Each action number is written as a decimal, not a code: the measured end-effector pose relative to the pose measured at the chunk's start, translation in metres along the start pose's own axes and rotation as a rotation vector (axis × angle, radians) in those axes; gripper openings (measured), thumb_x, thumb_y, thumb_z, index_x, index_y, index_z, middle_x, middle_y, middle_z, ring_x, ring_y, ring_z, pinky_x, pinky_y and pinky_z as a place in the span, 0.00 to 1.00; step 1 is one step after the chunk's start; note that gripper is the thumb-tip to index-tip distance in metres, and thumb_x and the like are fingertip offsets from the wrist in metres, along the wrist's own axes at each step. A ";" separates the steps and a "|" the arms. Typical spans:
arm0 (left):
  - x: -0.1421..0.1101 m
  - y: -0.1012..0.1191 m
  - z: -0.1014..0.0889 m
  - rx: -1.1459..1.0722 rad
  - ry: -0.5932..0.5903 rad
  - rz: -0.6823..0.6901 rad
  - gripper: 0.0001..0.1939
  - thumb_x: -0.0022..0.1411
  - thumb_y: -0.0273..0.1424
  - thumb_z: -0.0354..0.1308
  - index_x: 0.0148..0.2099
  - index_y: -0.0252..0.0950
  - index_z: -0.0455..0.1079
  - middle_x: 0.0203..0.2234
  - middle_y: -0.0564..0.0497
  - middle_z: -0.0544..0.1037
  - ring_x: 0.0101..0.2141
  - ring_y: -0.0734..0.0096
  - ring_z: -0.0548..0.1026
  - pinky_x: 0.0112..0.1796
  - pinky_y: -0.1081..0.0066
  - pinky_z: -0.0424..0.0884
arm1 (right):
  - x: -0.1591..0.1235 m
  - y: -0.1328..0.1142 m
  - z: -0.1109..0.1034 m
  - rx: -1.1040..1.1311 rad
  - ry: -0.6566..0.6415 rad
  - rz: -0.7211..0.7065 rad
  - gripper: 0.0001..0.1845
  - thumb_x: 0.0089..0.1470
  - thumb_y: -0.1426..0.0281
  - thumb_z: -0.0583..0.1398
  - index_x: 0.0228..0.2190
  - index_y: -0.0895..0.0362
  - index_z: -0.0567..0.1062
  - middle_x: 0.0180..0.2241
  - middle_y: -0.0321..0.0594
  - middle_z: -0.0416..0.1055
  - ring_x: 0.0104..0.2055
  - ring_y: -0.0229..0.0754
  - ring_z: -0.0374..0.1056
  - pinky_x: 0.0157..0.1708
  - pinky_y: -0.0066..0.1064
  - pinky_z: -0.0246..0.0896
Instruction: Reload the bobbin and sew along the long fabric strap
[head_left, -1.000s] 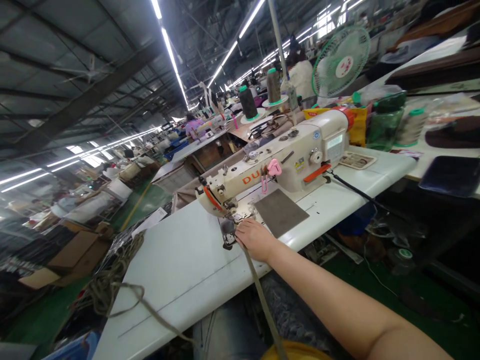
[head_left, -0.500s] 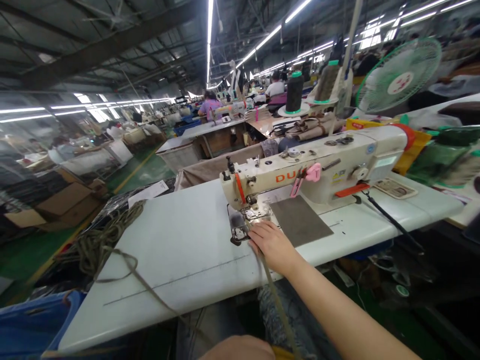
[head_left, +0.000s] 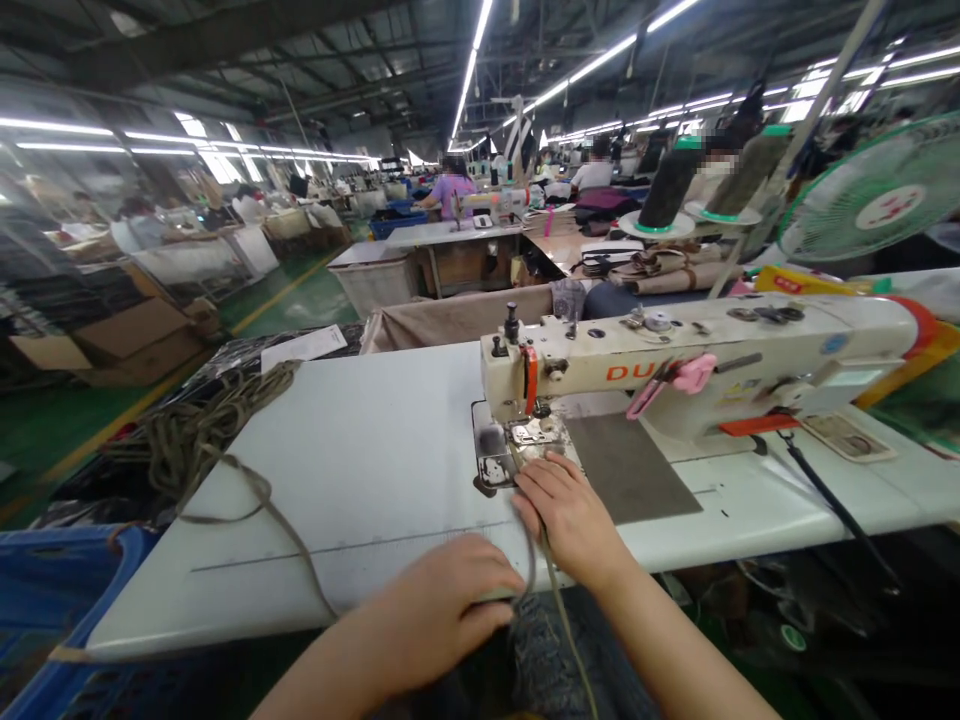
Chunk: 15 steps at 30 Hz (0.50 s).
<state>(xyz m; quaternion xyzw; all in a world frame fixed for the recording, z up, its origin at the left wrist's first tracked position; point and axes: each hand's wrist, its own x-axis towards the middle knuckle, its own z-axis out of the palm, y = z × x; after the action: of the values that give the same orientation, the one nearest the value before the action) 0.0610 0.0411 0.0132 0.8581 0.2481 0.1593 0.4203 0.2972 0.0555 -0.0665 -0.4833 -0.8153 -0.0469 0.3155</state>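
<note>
My left hand (head_left: pixel 457 600) is over the table's front edge, its thumb and fingers pinching a narrow olive-grey fabric strip (head_left: pixel 529 570). The strip curves up from there to my right hand (head_left: pixel 566 518), which is closed on it just in front of the presser foot. A length of the same strip hangs from the right hand over my lap. The sewing machine (head_left: pixel 645 375) stands directly ahead, its needle area partly hidden behind my right fingers. At the left, a tangled heap of strip (head_left: pixel 217 420) sends one loop across the white tabletop (head_left: pixel 375 440).
A blue crate (head_left: pixel 67 590) stands at the lower left. Dark thread cones (head_left: pixel 667 190) and a green fan (head_left: pixel 885 200) are behind the machine. Pink snips (head_left: pixel 671 385) hang on its arm. A cardboard box (head_left: pixel 135 335) and other people (head_left: pixel 454 190) are farther off.
My left hand has risen from the bottom edge to the table's front and now pinches the strip. The right hand stays by the presser foot. The view has shifted, moving the machine rightward.
</note>
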 end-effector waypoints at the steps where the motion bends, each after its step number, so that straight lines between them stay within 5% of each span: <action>1: 0.005 -0.012 -0.006 0.047 0.061 -0.023 0.10 0.71 0.32 0.59 0.50 0.43 0.81 0.46 0.45 0.82 0.50 0.59 0.77 0.56 0.62 0.72 | 0.000 0.000 0.000 -0.002 -0.001 -0.003 0.14 0.71 0.67 0.57 0.49 0.58 0.80 0.50 0.50 0.79 0.56 0.51 0.73 0.66 0.53 0.60; 8: 0.071 -0.108 -0.046 0.409 0.301 -0.144 0.16 0.60 0.28 0.65 0.51 0.37 0.79 0.51 0.41 0.78 0.56 0.52 0.73 0.61 0.54 0.68 | 0.001 0.002 0.000 -0.042 0.002 -0.030 0.14 0.71 0.67 0.57 0.51 0.57 0.80 0.51 0.47 0.80 0.57 0.50 0.73 0.65 0.52 0.60; 15: 0.154 -0.157 -0.064 0.495 0.331 -0.384 0.24 0.63 0.30 0.65 0.58 0.26 0.73 0.59 0.32 0.72 0.62 0.45 0.68 0.65 0.56 0.63 | 0.003 0.004 -0.001 -0.096 0.010 -0.109 0.14 0.72 0.68 0.56 0.51 0.58 0.79 0.52 0.46 0.80 0.57 0.50 0.73 0.64 0.50 0.61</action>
<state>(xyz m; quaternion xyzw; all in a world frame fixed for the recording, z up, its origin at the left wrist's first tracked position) 0.1110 0.2505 -0.0644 0.8342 0.5009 0.1491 0.1760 0.3002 0.0594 -0.0651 -0.4526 -0.8356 -0.1054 0.2930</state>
